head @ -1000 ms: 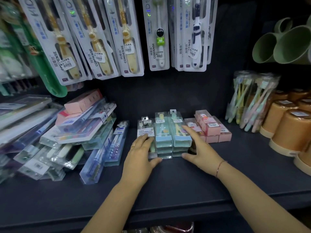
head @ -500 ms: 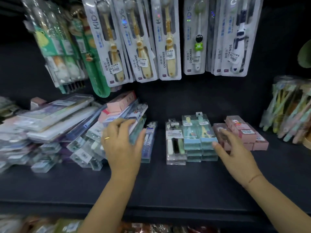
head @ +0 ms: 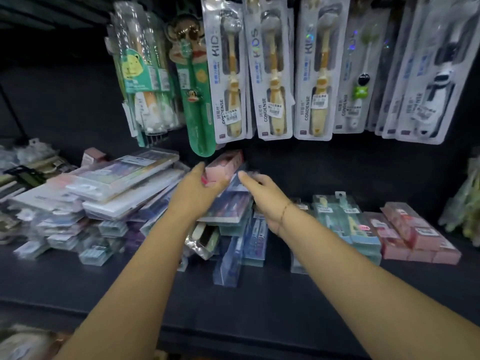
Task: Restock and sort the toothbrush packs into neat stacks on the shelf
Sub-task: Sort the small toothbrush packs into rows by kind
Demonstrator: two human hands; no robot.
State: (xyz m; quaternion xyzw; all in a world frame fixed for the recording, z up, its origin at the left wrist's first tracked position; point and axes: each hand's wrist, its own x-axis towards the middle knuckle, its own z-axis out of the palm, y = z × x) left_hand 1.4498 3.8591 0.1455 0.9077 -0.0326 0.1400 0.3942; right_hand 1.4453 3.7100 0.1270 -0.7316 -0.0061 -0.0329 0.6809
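Pink box (head: 225, 165) atop the jumbled clear packs (head: 228, 203) on the shelf (head: 298, 302) is pinched by the left hand (head: 193, 197); right hand (head: 265, 201) grip can't be told. Light, slippery, probably best taken by long edges

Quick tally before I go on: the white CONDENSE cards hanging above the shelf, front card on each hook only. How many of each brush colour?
yellow-brush cards: 3
green-figure card: 1
black-and-white card: 1
Total: 5
Cards hanging behind these are mostly hidden and not counted.
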